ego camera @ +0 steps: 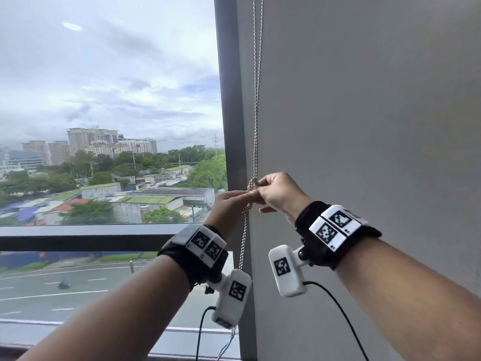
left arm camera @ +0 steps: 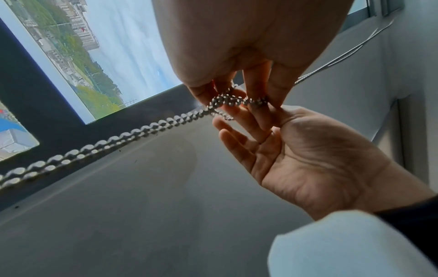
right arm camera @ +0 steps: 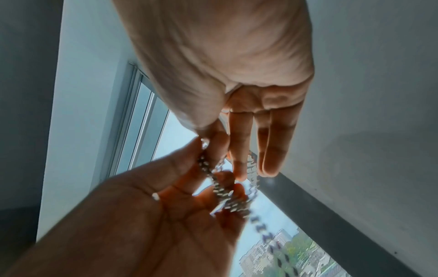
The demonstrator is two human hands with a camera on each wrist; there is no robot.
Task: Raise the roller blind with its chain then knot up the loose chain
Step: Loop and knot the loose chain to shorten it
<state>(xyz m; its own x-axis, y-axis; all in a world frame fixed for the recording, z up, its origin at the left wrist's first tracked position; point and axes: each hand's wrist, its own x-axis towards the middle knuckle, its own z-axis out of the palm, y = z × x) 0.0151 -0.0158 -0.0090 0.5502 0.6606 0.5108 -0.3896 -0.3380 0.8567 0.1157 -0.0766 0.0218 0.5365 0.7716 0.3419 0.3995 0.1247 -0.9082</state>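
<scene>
I see the chain (ego camera: pixel 257 95) hanging as two strands down the line where the dark window frame (ego camera: pixel 229 113) meets the grey wall (ego camera: pixel 364 126), and both my hands meet on it at about the height of the window's lower rail (ego camera: pixel 78 237). To the right of the hands the wall is bare; to the left the pane runs out to the city view. Below the hands the chain falls slack past the left wrist camera (ego camera: pixel 232 298) towards the sill.

My right hand (ego camera: pixel 278 194) is uppermost, its thumb and first fingers pinching a bunched tangle of links (ego camera: pixel 252 184). My left hand (ego camera: pixel 230 207) comes in from below and left, its fingertips reaching into the same tangle just under the right hand, the two hands touching.

The left wrist view shows what the head view hides: the left hand (left arm camera: pixel 315 155) lies palm-open with its fingers (left arm camera: pixel 234 135) nearly straight and slightly spread, their tips against the knot (left arm camera: pixel 233 101), while the doubled chain (left arm camera: pixel 99 148) runs taut away from it along the frame edge. The right wrist view is blurred at the links, but the right hand (right arm camera: pixel 227 78) has two fingers (right arm camera: pixel 275 142) held straight and pressed together, away from the pinch, with chain loops (right arm camera: pixel 225 191) draped over the left fingertips.

I cannot see the blind itself in any view.
</scene>
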